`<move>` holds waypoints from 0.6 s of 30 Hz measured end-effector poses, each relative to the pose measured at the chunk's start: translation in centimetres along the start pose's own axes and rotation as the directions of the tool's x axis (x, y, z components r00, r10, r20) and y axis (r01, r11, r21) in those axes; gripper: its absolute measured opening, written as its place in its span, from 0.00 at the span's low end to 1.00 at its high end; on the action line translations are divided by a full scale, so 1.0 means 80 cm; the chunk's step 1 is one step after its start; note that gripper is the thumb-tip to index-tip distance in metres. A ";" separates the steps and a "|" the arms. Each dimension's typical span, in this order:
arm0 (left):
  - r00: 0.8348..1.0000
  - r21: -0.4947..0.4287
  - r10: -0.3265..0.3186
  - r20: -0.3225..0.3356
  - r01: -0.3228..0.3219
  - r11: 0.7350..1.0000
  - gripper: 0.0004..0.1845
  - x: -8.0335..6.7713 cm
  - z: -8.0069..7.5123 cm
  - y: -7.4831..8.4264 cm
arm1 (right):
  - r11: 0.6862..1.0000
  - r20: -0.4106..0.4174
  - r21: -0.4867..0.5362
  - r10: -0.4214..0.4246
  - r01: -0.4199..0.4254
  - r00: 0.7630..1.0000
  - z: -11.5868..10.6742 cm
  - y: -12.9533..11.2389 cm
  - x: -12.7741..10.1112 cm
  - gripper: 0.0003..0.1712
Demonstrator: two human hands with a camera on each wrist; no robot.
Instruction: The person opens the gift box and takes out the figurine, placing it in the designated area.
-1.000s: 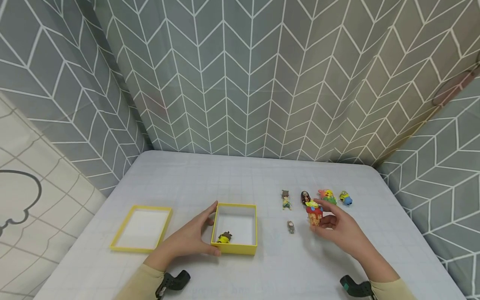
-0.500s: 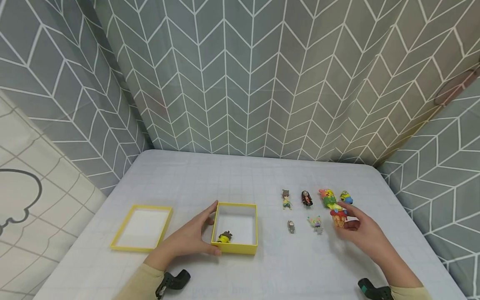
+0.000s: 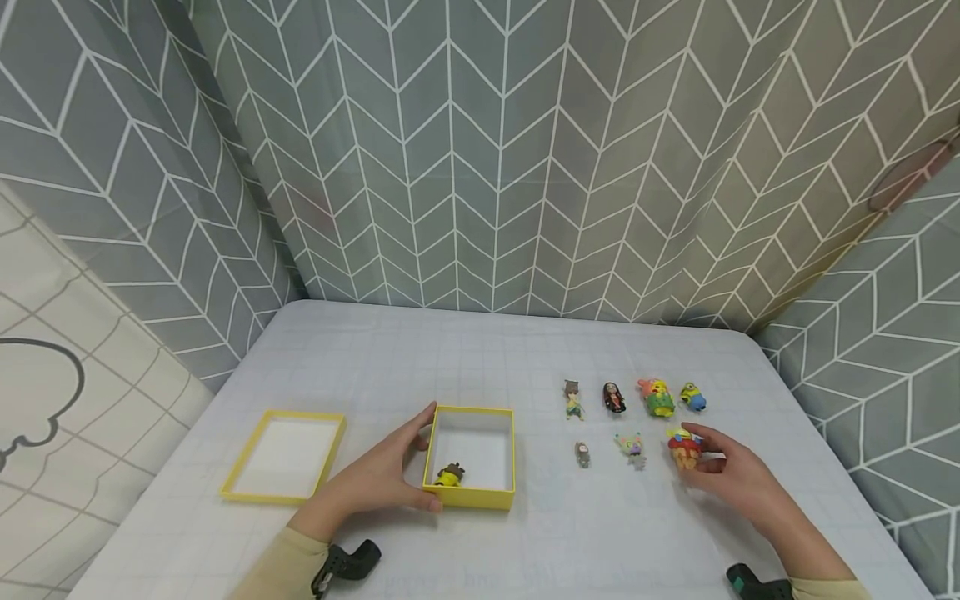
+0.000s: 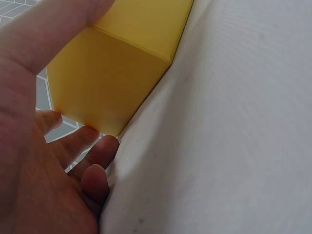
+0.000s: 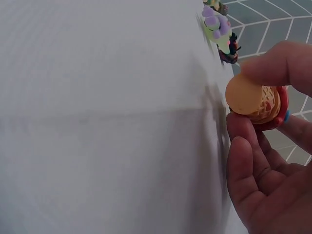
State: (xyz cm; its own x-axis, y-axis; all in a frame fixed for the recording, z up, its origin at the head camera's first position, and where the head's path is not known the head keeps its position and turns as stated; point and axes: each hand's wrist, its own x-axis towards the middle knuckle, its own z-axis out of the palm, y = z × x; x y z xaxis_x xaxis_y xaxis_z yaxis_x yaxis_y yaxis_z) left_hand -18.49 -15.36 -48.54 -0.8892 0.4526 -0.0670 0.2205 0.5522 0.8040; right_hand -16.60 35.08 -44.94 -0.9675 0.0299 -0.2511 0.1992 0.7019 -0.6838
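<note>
My left hand (image 3: 382, 473) holds the left side of an open yellow box (image 3: 474, 498), thumb at the front and fingertips along the far part of the side. Inside the box's near left corner lies a small yellow figure (image 3: 449, 475) with a brown top. With thumb and fingers, my right hand (image 3: 738, 477) pinches a toy figure (image 3: 684, 450) that has a yellow head, a red middle and an orange waffle-patterned base. Its round flat bottom faces the camera in the right wrist view. A pastel winged figure (image 3: 632, 449) lies just left of it.
A back row on the white table holds a brown-haired figure (image 3: 572, 400), a dark-haired doll (image 3: 613, 398), a green-and-pink figure (image 3: 657, 398) and a minion figure (image 3: 692, 397). Nearer lies a small grey figure (image 3: 582, 454). The yellow-rimmed lid (image 3: 283, 500) lies at left.
My right hand has carried the waffle-based figure right, then slightly nearer and lower, uncovering the pastel figure and the dark-haired doll. My left hand and the box stay in place.
</note>
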 end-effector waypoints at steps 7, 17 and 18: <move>1.000 0.007 0.004 -0.001 -0.004 1.000 0.74 0.001 0.001 -0.001 | 0.999 0.024 0.007 0.031 -0.031 0.999 0.001 0.003 0.002 0.48; 1.000 0.005 0.000 -0.001 0.000 1.000 0.74 0.001 0.001 -0.002 | 0.997 0.072 0.045 0.063 -0.066 0.995 -0.002 0.011 0.007 0.50; 1.000 0.005 0.000 -0.001 0.000 1.000 0.74 0.001 0.001 -0.002 | 0.997 0.075 0.047 0.062 -0.066 0.995 -0.002 0.011 0.007 0.51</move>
State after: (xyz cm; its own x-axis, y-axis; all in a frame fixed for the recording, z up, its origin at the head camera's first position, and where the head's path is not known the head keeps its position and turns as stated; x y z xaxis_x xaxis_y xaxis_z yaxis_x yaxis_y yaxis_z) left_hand -18.57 -15.32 -48.72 -0.8894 0.4522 -0.0662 0.2229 0.5556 0.8010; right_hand -16.98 35.82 -45.59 -0.9389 0.0201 -0.3437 0.2695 0.6639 -0.6976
